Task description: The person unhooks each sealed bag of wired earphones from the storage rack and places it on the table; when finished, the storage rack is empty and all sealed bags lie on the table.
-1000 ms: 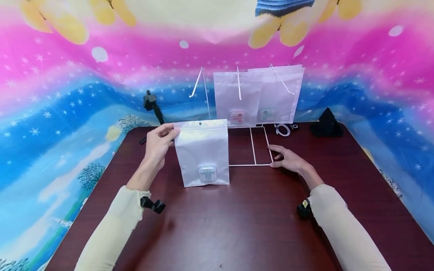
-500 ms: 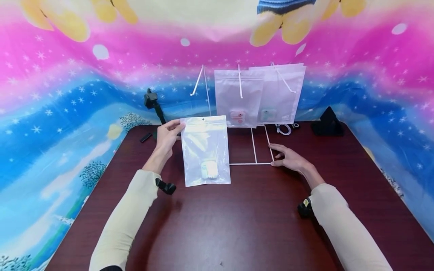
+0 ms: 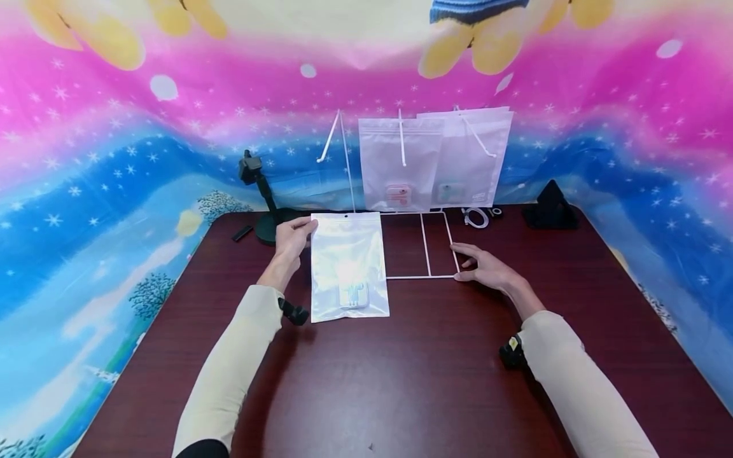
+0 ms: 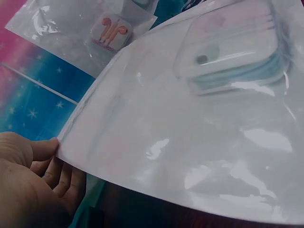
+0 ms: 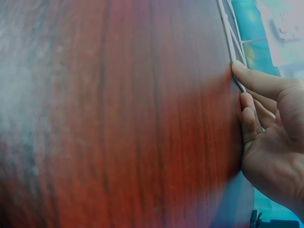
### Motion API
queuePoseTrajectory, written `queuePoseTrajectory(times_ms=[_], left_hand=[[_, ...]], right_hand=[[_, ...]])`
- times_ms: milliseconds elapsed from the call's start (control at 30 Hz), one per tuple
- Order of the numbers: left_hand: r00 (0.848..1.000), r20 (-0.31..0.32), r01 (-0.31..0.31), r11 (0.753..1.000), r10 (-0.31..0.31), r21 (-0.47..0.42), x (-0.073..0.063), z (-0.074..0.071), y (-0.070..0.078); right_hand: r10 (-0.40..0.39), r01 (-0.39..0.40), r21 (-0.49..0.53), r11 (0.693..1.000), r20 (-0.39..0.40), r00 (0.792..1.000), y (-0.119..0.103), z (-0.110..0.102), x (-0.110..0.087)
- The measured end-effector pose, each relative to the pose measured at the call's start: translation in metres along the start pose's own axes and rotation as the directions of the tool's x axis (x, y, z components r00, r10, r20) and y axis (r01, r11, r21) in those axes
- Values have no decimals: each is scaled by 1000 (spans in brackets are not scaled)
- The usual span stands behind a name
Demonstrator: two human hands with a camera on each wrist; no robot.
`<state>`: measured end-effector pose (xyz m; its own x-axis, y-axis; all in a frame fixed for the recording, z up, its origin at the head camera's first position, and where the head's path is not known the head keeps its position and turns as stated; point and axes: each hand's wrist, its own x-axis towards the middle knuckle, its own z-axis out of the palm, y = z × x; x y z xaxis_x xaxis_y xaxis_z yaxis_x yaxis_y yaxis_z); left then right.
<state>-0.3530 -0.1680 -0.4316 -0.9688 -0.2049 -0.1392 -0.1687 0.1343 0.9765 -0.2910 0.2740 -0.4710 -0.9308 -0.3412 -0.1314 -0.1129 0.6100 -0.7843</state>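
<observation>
My left hand (image 3: 291, 245) pinches the upper left corner of a white zip bag (image 3: 346, 257) between thumb and fingers. A small hang hole sits at the bag's top edge, and a boxed pair of earphones (image 3: 354, 295) lies at its bottom. Close up in the left wrist view, the earphone case (image 4: 232, 52) shows through glossy film. Behind the bag stands a white wire display rack (image 3: 420, 277); the bag covers its left part. At the rack's front right corner, my right hand (image 3: 487, 267) holds the wire base between thumb and curled fingers.
Similar zip bags (image 3: 380, 156) hang on the rack's middle and right hooks; its left hook (image 3: 329, 137) is bare. Behind are a coiled white cable (image 3: 476, 219), a black stand (image 3: 551, 208), a dark post with round base (image 3: 265, 191) and a small black bar (image 3: 242, 233).
My left hand has moved right with the bag, whose top edge has shifted right and dipped slightly. The right hand stays at the rack's corner.
</observation>
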Motion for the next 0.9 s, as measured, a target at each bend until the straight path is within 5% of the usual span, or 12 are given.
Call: queuePoseTrajectory(times_ms=[400,667,900], left_hand=[[992,-48,119,993,-118,21,9,14,-12],[994,14,105,994,-105,15,7,16,-19],[993,-2,118,993,-118,18,11,15,-23]], right_hand=[[16,-17,12,1000,5,1000,-2,-1,-1],[18,-18,5,1000,-4,1000,-1,-2,-4],[6,-6,8,1000,-5,1000,0,1,-2]])
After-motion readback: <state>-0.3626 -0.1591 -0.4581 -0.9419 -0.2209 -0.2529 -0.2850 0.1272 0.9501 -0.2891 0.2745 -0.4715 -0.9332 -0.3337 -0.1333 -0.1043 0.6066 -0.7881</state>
